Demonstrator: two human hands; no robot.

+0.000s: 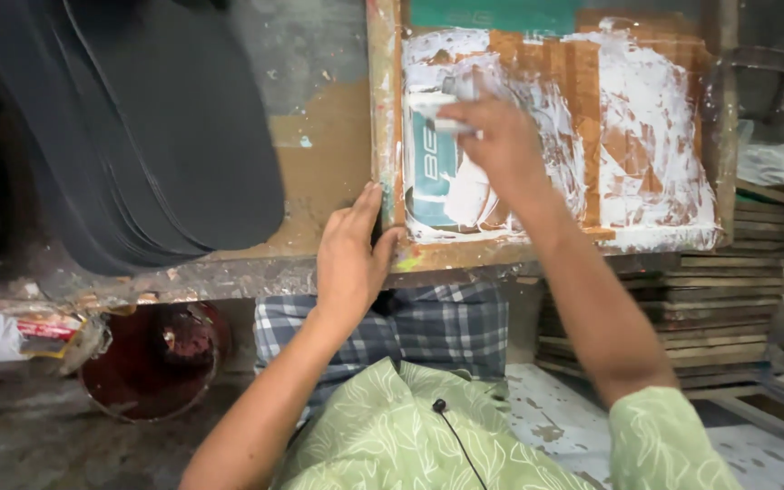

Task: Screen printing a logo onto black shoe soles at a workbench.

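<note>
Everywhere white paint on screen frame (383, 136)

A framed screen (555, 136) lies on the desk (319, 172), with a stack of flat sheets (138, 127) to its left. The left hand (351, 249) rests on the frame's near left corner; the right hand (492, 145) is over the screen, holding what may be a squeegee (446, 113). Under the desk's edge sits a bucket (151, 358), with stacked frames (719, 308) to the right.

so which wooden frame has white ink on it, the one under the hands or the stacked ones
The frame under the hands: its screen is smeared with white ink. The stacked frames at right look bare wood.
</note>
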